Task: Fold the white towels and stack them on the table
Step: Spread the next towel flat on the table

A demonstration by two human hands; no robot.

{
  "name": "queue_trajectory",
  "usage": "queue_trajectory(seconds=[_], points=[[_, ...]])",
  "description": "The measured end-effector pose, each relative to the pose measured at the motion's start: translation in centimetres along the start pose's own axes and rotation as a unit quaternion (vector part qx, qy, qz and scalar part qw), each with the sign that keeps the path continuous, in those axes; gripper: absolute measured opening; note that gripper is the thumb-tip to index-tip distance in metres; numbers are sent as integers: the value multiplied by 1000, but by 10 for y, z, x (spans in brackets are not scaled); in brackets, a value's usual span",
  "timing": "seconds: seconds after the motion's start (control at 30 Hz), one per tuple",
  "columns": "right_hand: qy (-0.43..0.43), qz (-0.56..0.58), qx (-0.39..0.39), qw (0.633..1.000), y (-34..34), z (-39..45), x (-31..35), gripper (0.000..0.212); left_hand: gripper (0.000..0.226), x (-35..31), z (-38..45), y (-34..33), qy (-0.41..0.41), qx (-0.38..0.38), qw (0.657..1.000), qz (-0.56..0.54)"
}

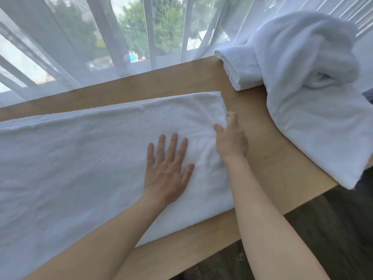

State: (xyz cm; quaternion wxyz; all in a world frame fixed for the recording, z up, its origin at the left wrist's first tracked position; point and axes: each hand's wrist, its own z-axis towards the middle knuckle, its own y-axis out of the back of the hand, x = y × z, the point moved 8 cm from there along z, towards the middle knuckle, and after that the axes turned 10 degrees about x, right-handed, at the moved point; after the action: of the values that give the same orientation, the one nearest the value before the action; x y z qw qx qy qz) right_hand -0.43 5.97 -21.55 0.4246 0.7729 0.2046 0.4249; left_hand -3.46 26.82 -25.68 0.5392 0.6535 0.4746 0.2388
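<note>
Left hand flat, fingers spread, pressing the white towel on the table; right hand pinching its right edge. Folded towels beyond.

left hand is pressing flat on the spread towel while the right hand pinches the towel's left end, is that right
Not quite. In the head view the left hand does press flat on the spread towel, but the right hand pinches the towel's right end, not its left.
</note>
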Motion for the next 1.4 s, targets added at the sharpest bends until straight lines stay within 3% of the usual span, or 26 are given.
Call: queue_trajectory(seconds=[0.13, 0.27, 0.4, 0.5, 0.67, 0.87, 1.0, 1.13, 1.23, 1.33, 1.4], points=[[-21, 27, -12, 999, 9, -35, -21, 38, 69, -1, 1, 0, 9, -4, 1000, 7], [-64, 122, 97, 986, -12, -64, -55, 40, 67, -3, 0, 0, 10, -8, 1000, 5], [-28, 202, 124, 971, -12, -63, -57, 23, 66, -2, -1, 0, 22, 2, 1000, 20], [-22, 172, 81, 982, 1, -59, -63, 27, 67, -5, 0, 0, 23, 6, 999, 21], [-96, 64, 21, 993, -2, -69, -70, 39, 68, -9, 0, 3, 20, 9, 1000, 21], [-25, 94, -42, 994, 16, -67, -50, 23, 68, -9, -2, 4, 20, 0, 1000, 13], [-13, 152, 37, 988, 12, -62, -35, 18, 68, -9, -2, 4, 20, -5, 1000, 7], [99, 141, 52, 984, 11, -73, 4, 12, 68, -8, -1, 2, 23, -12, 1000, 5], [104, 143, 61, 982, 3, -79, 11, 35, 68, -6, -1, 1, 25, -13, 1000, 7], [25, 153, 70, 985, 3, -69, -6, 60, 67, -6, -1, 1, 23, -14, 1000, 4], [-26, 180, 93, 979, 0, -62, -15, 62, 67, -6, -1, 1, 25, -15, 1000, 5]])
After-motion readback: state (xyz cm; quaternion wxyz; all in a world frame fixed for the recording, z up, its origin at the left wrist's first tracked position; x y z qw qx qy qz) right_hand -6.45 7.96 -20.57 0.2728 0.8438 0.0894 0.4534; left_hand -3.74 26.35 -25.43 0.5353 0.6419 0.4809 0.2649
